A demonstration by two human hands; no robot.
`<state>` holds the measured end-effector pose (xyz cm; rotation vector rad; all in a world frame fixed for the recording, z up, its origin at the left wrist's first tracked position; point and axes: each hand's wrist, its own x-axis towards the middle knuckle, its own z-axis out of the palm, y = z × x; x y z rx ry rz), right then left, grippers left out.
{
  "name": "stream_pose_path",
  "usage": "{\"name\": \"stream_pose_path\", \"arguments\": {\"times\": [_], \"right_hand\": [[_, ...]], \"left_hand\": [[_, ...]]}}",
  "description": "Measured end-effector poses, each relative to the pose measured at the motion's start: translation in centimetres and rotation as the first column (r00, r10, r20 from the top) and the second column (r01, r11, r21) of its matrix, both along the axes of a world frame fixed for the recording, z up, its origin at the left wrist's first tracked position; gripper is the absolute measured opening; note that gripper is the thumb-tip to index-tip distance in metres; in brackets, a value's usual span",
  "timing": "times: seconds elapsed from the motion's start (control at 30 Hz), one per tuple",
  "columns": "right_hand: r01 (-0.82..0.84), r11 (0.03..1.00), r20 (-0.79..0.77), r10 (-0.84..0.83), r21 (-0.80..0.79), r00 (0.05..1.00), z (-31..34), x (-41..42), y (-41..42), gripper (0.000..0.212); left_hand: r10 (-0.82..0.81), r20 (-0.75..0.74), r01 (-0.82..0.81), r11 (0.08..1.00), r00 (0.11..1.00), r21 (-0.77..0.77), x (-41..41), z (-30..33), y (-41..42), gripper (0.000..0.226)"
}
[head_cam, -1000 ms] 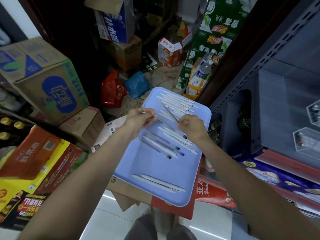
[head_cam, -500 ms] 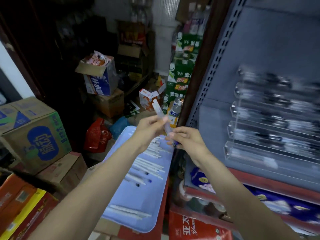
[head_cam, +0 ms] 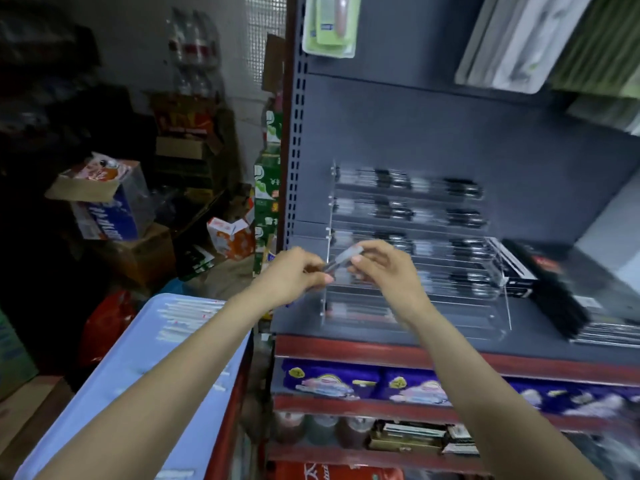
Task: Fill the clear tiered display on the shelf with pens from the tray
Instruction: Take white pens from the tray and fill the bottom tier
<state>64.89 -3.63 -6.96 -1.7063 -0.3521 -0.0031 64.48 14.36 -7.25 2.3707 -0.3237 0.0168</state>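
Left hand [head_cam: 294, 275]: raised in front of the shelf unit, fingers curled, pinching the near, dark end of the pens [head_cam: 343, 259].
Right hand [head_cam: 381, 268]: raised just right of the left hand, thumb and fingers closed on the far, pale end of the same pens.
Pens: a small bunch held between both hands, tilted, pale end up and to the right; the count cannot be told because of blur. They sit in front of the left part of the display, at its lower-middle tiers.
Clear tiered display [head_cam: 415, 258]: stands on the grey shelf [head_cam: 381, 336], stepped rows rising toward the back panel. Dark-capped pens lie in its rows; how full each tier is cannot be told through the blur.
Tray [head_cam: 138, 358]: pale blue, at lower left, near the person, left of the shelf unit and below the left forearm. White pens [head_cam: 183, 317] lie across its far end, more are partly hidden by the arm.
Shelf, right part: a black boxed item [head_cam: 554, 282] lies just right of the display.
Lower shelves: purple packs [head_cam: 329, 377] on the level beneath, bottles and boxed goods below those.
Back panel: a green blister pack [head_cam: 329, 26] hangs at the top.
Left background: stacked cardboard cartons [head_cam: 104, 199], a red bag [head_cam: 104, 327] on the floor.
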Motion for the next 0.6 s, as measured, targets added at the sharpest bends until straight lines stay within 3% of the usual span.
{"name": "stream_pose_path", "arguments": {"times": [0.13, 0.2, 0.27, 0.4, 0.5, 0.6], "right_hand": [[0.006, 0.998, -0.047, -0.003, 0.069, 0.999, -0.1, -0.1, -2.9, 0.012], [0.056, 0.995, -0.043, -0.053, 0.081, 0.998, -0.5, -0.1, -4.5, 0.013], [0.115, 0.99, -0.034, -0.113, 0.077, 0.993, -1.0, 0.3, -6.4, 0.014], [0.155, 0.986, -0.038, -0.157, -0.066, 0.987, -2.6, 0.9, -8.4, 0.013], [0.153, 0.977, -0.094, -0.168, -0.148, 0.981, -4.1, 1.1, -8.6, 0.012], [0.12, 0.946, -0.106, -0.158, -0.301, 0.982, -5.0, 1.4, -8.8, 0.008]], "left_hand": [[-0.021, 0.02, 0.021, 1.0, 1.0, -0.006, -0.1, 0.3, -1.6, 0.022], [0.032, 0.072, -0.034, 0.999, 0.997, 0.021, 0.0, 0.1, -1.6, 0.013], [0.094, 0.125, -0.099, 0.995, 0.988, 0.031, 0.2, -0.2, -1.4, 0.018], [0.095, 0.153, -0.104, 0.993, 0.984, 0.051, 0.1, -0.8, -1.2, 0.033], [0.067, 0.125, -0.074, 0.996, 0.99, 0.049, 0.1, -1.2, -1.8, 0.02], [0.036, 0.096, -0.042, 0.997, 0.995, 0.066, -0.1, -1.3, -2.0, 0.036]]}}
